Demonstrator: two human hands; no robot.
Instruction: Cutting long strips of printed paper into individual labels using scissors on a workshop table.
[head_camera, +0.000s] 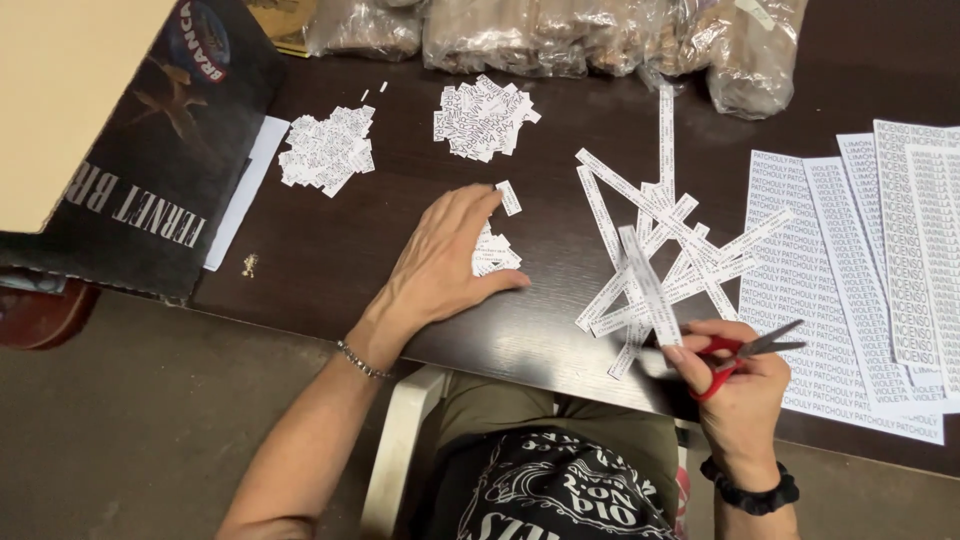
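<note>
Red scissors (735, 352) near table edge (520, 375); open dark wood between paper piles (328, 150).

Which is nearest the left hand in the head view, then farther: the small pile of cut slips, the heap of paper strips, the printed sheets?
1. Small pile of cut slips, under the left hand fingertips.
2. Heap of paper strips, to its right.
3. Printed sheets, far right.

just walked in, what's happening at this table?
A person sits at a dark wooden table. The right hand holds red-handled scissors and a long white printed paper strip. The left hand rests flat on a small pile of cut paper labels. Two bigger label piles lie further back, loose strips in the middle, uncut printed sheets at right.
</note>
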